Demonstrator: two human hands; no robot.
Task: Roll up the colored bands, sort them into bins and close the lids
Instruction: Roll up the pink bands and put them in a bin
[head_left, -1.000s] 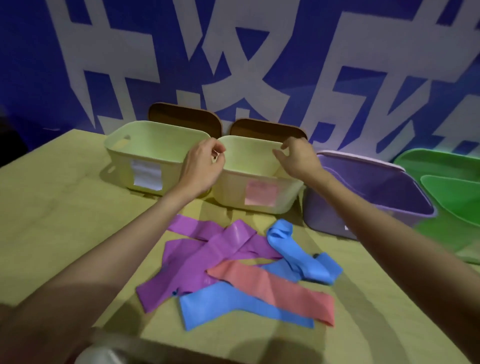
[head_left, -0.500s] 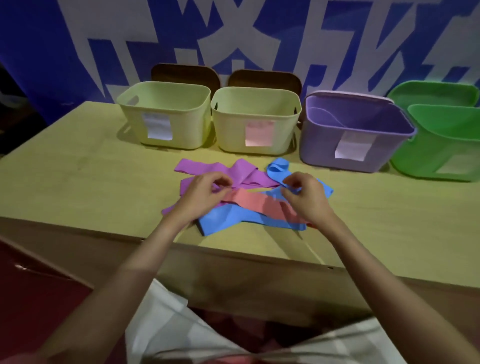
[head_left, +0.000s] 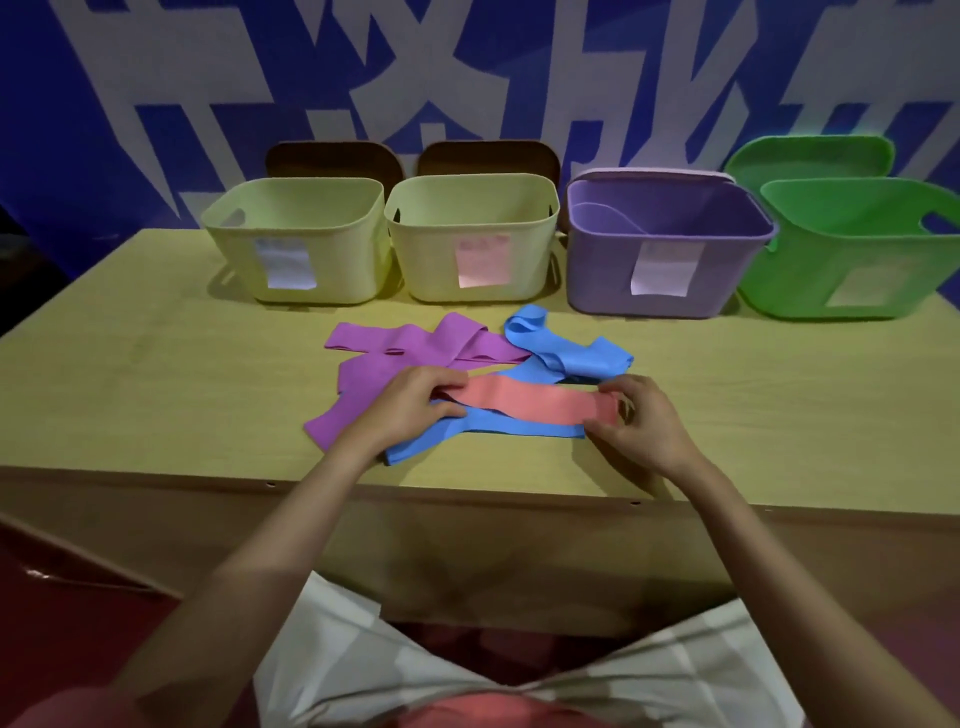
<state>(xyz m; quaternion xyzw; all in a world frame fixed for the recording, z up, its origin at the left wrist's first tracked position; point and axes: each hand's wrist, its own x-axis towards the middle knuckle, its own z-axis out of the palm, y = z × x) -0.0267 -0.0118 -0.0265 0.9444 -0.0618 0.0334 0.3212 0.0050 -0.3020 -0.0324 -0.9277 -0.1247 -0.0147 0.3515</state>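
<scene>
Four open bins line the upper half of the frame: two pale yellow bins, a purple bin and a green bin, with lids propped behind against a blue-and-white wall. At frame centre on the wooden bench, the left hand and right hand pinch opposite ends of the pink band, lying over blue bands and purple bands. Bare bench flanks the pile.

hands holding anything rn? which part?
Yes: the pink band, one end in each hand. The left hand holds its left end, and the right hand pinches its right end.
</scene>
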